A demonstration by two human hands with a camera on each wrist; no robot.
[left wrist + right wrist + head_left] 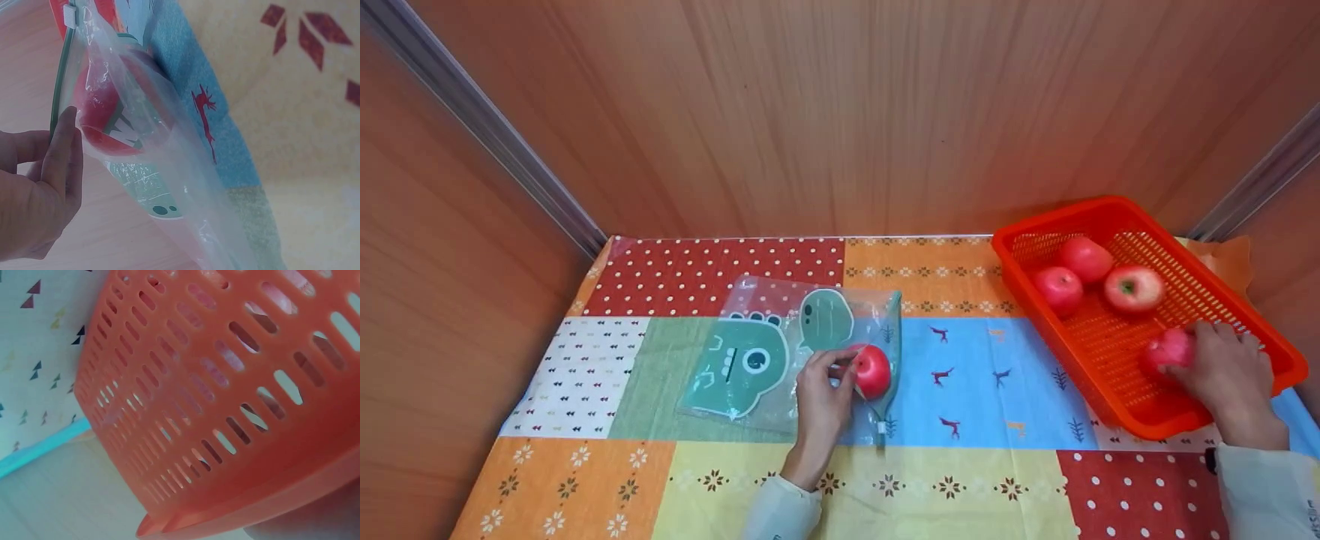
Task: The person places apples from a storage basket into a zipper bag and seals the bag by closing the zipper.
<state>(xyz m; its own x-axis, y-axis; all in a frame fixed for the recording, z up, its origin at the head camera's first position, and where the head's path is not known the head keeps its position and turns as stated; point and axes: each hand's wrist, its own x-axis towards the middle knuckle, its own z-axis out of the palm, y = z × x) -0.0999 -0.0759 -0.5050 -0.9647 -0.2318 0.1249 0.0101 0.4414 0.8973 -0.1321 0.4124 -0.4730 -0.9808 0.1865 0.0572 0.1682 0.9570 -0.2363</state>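
A clear zip bag point(750, 367) printed with a green dinosaur lies flat, its green zip edge on the right. One red apple point(874, 372) sits inside near that edge, behind the film in the left wrist view. My left hand point(825, 394) pinches the bag's zip edge beside this apple, thumb and fingers bent. Over on the right, my right hand point(1234, 375) reaches into an orange plastic basket point(1155, 431) and grips a pinkish-red apple point(1168, 352). The right wrist view shows the basket's slotted wall point(169, 399), which hides the grip.
Three more apples, including a paler one point(1134, 289), lie toward the basket's back. A patchwork cloth point(945, 487) covers the table. Wood-grain panels point(840, 112) rise at the back and both sides. An orange flap point(1222, 262) shows behind the basket.
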